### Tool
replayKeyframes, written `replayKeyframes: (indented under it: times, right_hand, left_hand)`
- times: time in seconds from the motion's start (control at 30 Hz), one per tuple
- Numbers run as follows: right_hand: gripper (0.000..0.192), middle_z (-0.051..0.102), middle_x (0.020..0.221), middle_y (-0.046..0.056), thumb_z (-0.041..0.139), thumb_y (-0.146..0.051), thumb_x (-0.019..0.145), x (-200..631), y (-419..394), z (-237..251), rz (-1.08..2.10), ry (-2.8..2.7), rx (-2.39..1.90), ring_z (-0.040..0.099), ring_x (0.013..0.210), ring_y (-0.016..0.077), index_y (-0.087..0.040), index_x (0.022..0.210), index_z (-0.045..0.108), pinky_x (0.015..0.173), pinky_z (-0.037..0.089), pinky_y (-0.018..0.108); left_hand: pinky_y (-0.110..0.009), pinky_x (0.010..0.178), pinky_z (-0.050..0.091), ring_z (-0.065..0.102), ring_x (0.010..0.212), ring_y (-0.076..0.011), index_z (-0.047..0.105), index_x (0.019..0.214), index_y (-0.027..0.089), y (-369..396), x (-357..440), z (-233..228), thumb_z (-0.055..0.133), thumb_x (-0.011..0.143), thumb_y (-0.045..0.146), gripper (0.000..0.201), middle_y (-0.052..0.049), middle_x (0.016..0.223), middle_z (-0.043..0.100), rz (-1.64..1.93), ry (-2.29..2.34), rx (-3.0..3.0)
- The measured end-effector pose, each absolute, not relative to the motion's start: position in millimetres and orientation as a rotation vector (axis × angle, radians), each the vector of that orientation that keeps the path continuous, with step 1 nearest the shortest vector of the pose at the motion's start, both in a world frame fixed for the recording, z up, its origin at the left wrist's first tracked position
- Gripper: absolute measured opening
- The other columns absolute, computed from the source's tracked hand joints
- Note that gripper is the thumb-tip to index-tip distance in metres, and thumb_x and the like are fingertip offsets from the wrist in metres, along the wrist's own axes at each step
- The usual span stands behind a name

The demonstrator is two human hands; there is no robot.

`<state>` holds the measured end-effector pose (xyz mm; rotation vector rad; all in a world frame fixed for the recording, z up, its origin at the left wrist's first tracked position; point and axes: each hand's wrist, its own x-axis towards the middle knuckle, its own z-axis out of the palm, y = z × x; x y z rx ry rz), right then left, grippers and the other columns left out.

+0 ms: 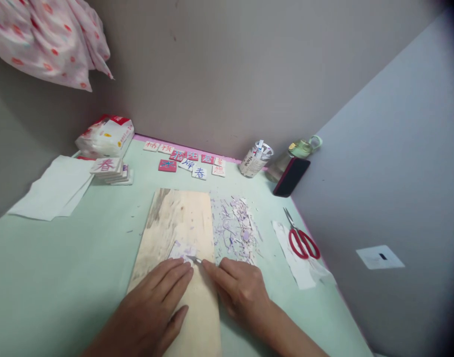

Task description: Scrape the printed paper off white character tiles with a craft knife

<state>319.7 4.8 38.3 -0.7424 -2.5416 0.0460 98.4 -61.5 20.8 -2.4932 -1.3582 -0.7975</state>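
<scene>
Small pale tile, purple-flecked, near edge hidden under fingers: lower centre of the frame, flat on a wooden board. Left hand: fingers extended close together, thumb apart, pressing the tile, gripping nothing. Right hand: fingers closed about a slim knife, its blade over the tile's face. Step in hand, by appearance: carving or paring that face. A further stroke would call for a steady tile and a shallow blade angle; the left fingertips, just beside the blade, are the chief hindrance. Purple shavings: right of the board, on the green desk, out of the blade's path. Scissors, red-handled: right, partly on white tissue. Phone, bottle and can: upper right. Lettered tiles: upper centre. Tile stack, white sheets: left. None of these obstructs.
</scene>
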Motion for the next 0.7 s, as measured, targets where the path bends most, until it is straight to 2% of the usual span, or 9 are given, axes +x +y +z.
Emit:
replayKeyframes:
  times: [0.2, 0.37, 0.7]
  right_hand:
    - [0.028, 0.053, 0.065, -0.001, 0.045, -0.015, 0.098, 310.6, 6.7, 39.2, -0.029, -2.493, -0.763, 0.041, 0.052, 0.0126, -0.014, 0.122, 0.061, 0.046, 0.028, 0.028]
    - [0.029, 0.053, 0.065, -0.001, 0.043, -0.014, 0.099, 317.3, 5.8, 41.0, -0.001, -2.536, -0.76, 0.042, 0.052, 0.0127, -0.014, 0.123, 0.06, 0.047, 0.031, 0.028]
    - [0.029, 0.054, 0.066, -0.001, 0.042, -0.015, 0.1, 314.8, 5.6, 42.4, -0.003, -2.545, -0.772, 0.043, 0.052, 0.0129, -0.014, 0.122, 0.06, 0.046, 0.031, 0.029]
  left_hand:
    - [-0.032, 0.095, 0.052, 0.064, 0.113, -0.0214, 0.055, 0.133, 0.011, -63.8, 98.3, 15.7, 0.052, 0.091, 0.029, 0.045, -0.007, 0.124, 0.071, -0.78, -1.375, -2.509]
    - [-0.031, 0.092, 0.053, 0.067, 0.108, -0.0199, 0.059, 0.126, 0.012, -61.5, 98.1, 20.1, 0.052, 0.09, 0.027, 0.04, -0.006, 0.118, 0.073, -0.793, -1.336, -2.517]
    - [-0.031, 0.093, 0.055, 0.068, 0.109, -0.0201, 0.058, 0.126, 0.012, -62.1, 97.8, 17.6, 0.052, 0.088, 0.028, 0.042, -0.007, 0.12, 0.073, -0.738, -1.349, -2.527]
